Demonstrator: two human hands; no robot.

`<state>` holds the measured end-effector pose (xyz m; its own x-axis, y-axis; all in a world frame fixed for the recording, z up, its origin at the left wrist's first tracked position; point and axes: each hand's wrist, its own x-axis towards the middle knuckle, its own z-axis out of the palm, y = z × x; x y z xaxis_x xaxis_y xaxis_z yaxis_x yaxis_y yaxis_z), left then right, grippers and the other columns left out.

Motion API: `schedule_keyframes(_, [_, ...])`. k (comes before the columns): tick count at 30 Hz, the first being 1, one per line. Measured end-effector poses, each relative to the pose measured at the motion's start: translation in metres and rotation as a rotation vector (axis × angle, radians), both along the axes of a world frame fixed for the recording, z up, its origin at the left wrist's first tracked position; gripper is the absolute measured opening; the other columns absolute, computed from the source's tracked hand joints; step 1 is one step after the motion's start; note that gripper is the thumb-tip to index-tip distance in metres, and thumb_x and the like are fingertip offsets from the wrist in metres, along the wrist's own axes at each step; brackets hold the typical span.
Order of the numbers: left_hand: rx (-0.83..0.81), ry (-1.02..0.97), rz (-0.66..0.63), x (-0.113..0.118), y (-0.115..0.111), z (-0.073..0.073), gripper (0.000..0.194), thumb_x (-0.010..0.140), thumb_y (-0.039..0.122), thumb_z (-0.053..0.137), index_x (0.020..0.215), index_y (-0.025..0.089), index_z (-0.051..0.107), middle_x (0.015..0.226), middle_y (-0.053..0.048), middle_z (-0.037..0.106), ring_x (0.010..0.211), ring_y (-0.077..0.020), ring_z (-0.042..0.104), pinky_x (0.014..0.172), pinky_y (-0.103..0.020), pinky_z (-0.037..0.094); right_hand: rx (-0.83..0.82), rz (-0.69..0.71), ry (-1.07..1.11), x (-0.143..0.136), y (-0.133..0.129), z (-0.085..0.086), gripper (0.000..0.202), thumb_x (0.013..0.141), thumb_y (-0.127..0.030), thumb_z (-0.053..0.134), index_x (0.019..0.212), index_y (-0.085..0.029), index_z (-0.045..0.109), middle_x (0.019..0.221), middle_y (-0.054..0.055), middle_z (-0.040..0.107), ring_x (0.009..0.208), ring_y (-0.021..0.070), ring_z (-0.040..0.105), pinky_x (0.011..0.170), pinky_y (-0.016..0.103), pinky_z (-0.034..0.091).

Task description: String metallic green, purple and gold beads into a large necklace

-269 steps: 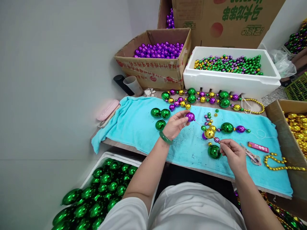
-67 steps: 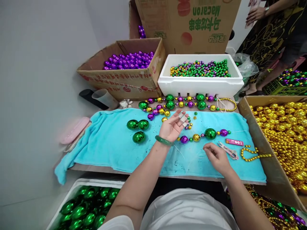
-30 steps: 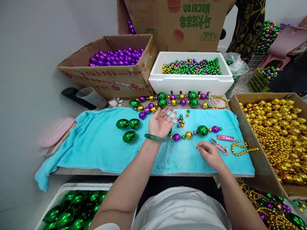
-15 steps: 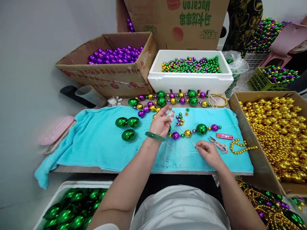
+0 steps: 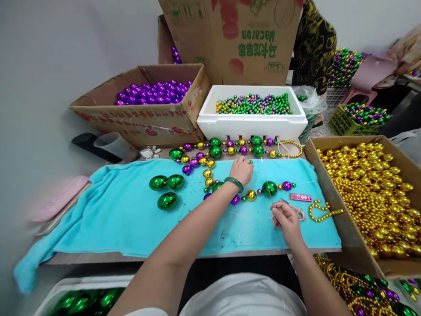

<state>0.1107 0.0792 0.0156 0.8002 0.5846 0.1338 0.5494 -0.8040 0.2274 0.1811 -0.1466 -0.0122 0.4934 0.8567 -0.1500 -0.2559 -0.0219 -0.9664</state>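
Note:
My left hand, with a green bangle at the wrist, reaches over the small loose beads near the towel's back edge. Its fingers point down and partly cover those beads; what they touch is hidden. My right hand is pinched on a thin clear string that rises from its fingertips. Between the hands a strand of green, gold and purple beads lies on the blue towel. Scissors lie partly behind my right hand, near a pink lighter and a short gold bead chain.
Three large green beads rest at left on the towel. Behind stand a white foam box of small beads and a carton of purple ones. A carton of gold beads is at right. A person in patterned dark clothing is behind.
My left hand has moved right, from above the strand to the loose beads, and its fingers now point down. My right hand still pinches the string. The whole view has shifted.

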Motion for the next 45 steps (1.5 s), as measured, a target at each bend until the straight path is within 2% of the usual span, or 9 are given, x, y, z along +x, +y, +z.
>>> schedule_keyframes(9, [-0.140, -0.101, 0.121, 0.012, 0.007, -0.013, 0.027, 0.081, 0.006, 0.043, 0.089, 0.014, 0.067, 0.089, -0.017, 0.067, 0.104, -0.0297, 0.048, 0.089, -0.048, 0.035, 0.054, 0.038, -0.004, -0.003, 0.012, -0.001, 0.030, 0.077, -0.047, 0.064, 0.078, -0.018, 0.057, 0.050, -0.007, 0.042, 0.043, 0.0078, 0.039, 0.040, 0.020, 0.031])
schedule_keyframes(13, [-0.281, -0.258, 0.185, 0.009, 0.003, -0.004, 0.022, 0.079, 0.005, 0.047, 0.088, 0.013, 0.066, 0.088, -0.017, 0.067, 0.105, -0.0307, 0.050, 0.093, -0.049, 0.035, 0.060, 0.047, -0.021, -0.010, 0.015, -0.004, 0.030, 0.079, -0.046, 0.063, 0.078, -0.017, 0.057, 0.051, -0.007, 0.041, 0.043, 0.0072, 0.039, 0.040, 0.019, 0.031])
schedule_keyframes(16, [-0.418, -0.397, 0.234, -0.008, -0.007, 0.011, 0.019, 0.084, 0.015, 0.052, 0.098, 0.015, 0.064, 0.098, -0.014, 0.067, 0.102, -0.0255, 0.055, 0.092, -0.042, 0.041, 0.066, 0.020, -0.080, -0.014, 0.010, -0.002, 0.028, 0.080, -0.044, 0.063, 0.079, -0.017, 0.059, 0.050, -0.006, 0.043, 0.043, 0.0075, 0.040, 0.041, 0.020, 0.032])
schedule_keyframes(18, [-0.598, -0.539, 0.252, -0.029, -0.016, 0.027, 0.026, 0.091, 0.027, 0.046, 0.110, 0.017, 0.060, 0.102, -0.011, 0.067, 0.095, -0.0199, 0.060, 0.084, -0.035, 0.047, 0.060, 0.020, -0.126, -0.015, 0.005, 0.002, 0.026, 0.081, -0.043, 0.063, 0.080, -0.017, 0.061, 0.050, -0.006, 0.044, 0.044, 0.0080, 0.042, 0.042, 0.020, 0.032])
schedule_keyframes(20, [-0.959, -0.808, 0.235, -0.053, -0.027, 0.044, 0.031, 0.092, 0.034, 0.045, 0.116, 0.019, 0.058, 0.101, -0.009, 0.067, 0.087, -0.0162, 0.063, 0.076, -0.031, 0.049, 0.053, 0.043, -0.161, -0.015, -0.001, 0.007, 0.025, 0.081, -0.041, 0.063, 0.082, -0.016, 0.064, 0.051, -0.005, 0.046, 0.044, 0.0084, 0.043, 0.043, 0.021, 0.033])
schedule_keyframes(22, [-1.338, -1.099, 0.202, -0.075, -0.037, 0.061, 0.029, 0.087, 0.034, 0.056, 0.111, 0.018, 0.061, 0.097, -0.008, 0.068, 0.082, -0.0141, 0.064, 0.072, -0.027, 0.050, 0.049, 0.075, -0.182, -0.017, -0.003, 0.013, 0.024, 0.082, -0.039, 0.063, 0.083, -0.016, 0.065, 0.051, -0.004, 0.047, 0.045, 0.0087, 0.043, 0.043, 0.021, 0.033])
schedule_keyframes(24, [-1.521, -1.255, 0.195, -0.091, -0.045, 0.073, 0.027, 0.081, 0.029, 0.065, 0.105, 0.017, 0.065, 0.093, -0.007, 0.068, 0.078, -0.0126, 0.063, 0.069, -0.025, 0.049, 0.044, 0.106, -0.197, -0.021, -0.004, 0.018, 0.023, 0.082, -0.039, 0.063, 0.083, -0.016, 0.066, 0.051, -0.004, 0.047, 0.045, 0.0090, 0.044, 0.043, 0.021, 0.033])
schedule_keyframes(30, [-1.493, -1.367, 0.249, -0.109, -0.050, 0.079, 0.025, 0.076, 0.024, 0.071, 0.099, 0.016, 0.067, 0.090, -0.005, 0.068, 0.076, -0.0115, 0.063, 0.065, -0.022, 0.049, 0.047, 0.143, -0.230, -0.035, 0.000, 0.025, 0.023, 0.084, -0.038, 0.061, 0.084, -0.016, 0.067, 0.052, -0.003, 0.048, 0.045, 0.0090, 0.043, 0.043, 0.022, 0.032])
schedule_keyframes(45, [-1.385, -1.381, 0.335, -0.117, -0.052, 0.073, 0.032, 0.065, 0.025, 0.079, 0.095, 0.017, 0.070, 0.086, -0.002, 0.066, 0.078, -0.0118, 0.062, 0.064, -0.022, 0.046, 0.004, 0.148, -0.245, -0.037, -0.002, 0.027, 0.021, 0.082, -0.036, 0.061, 0.080, -0.016, 0.066, 0.052, -0.004, 0.046, 0.045, 0.0080, 0.040, 0.043, 0.022, 0.031])
